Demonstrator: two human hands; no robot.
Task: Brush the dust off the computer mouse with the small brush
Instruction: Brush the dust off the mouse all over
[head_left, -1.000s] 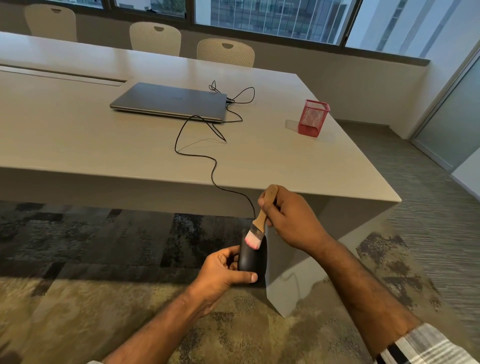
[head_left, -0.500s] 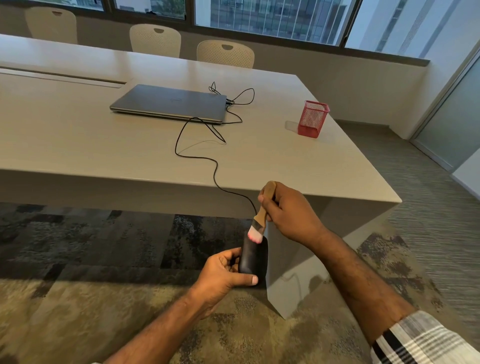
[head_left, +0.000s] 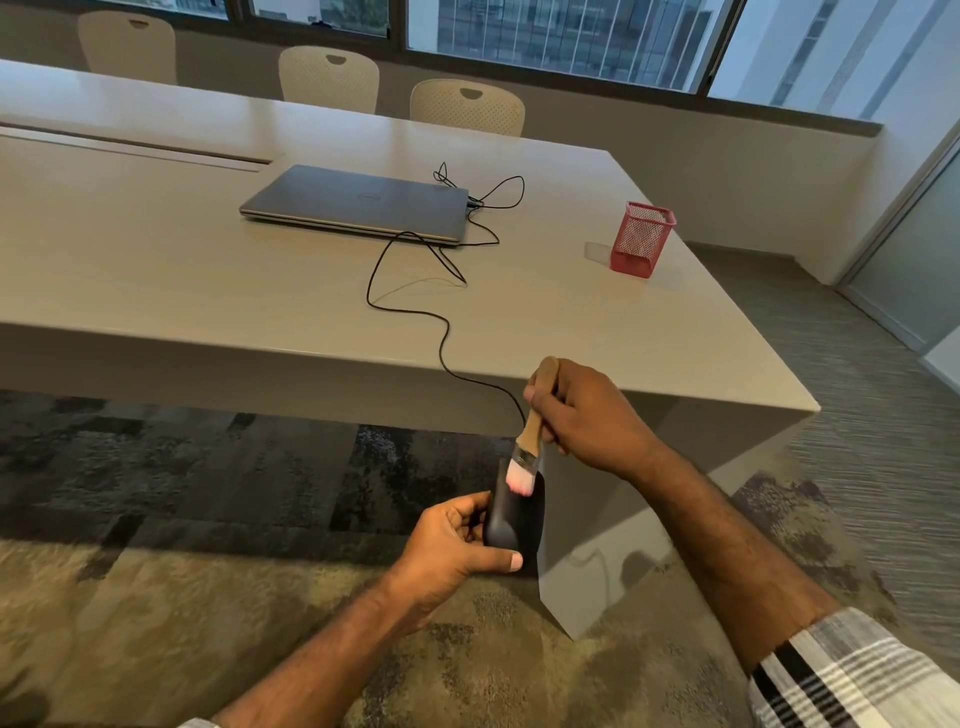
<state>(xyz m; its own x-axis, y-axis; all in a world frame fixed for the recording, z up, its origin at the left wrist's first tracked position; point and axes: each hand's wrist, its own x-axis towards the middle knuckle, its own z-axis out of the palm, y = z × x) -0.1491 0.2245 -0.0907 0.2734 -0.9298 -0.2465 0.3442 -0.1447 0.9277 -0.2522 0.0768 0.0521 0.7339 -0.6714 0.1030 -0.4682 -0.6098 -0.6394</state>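
A black wired computer mouse (head_left: 515, 517) is held in the air in front of the table's near edge, below tabletop height, gripped from the left and underneath by my left hand (head_left: 451, 540). My right hand (head_left: 584, 415) holds a small brush (head_left: 531, 434) with a wooden handle and pink-tipped bristles. The bristles rest on the mouse's upper end. The mouse cable (head_left: 410, 312) runs up over the table edge toward a shut grey laptop (head_left: 358, 202).
A long beige table (head_left: 182, 270) carries the laptop and a red mesh pen holder (head_left: 642, 238) near its right edge. Three pale chairs (head_left: 467, 106) stand along the far side below the windows. Patterned carpet (head_left: 208, 597) lies under my arms.
The brush stroked up the mouse from its middle to its top end, then came back down slightly. My left hand keeps the mouse nearly still.
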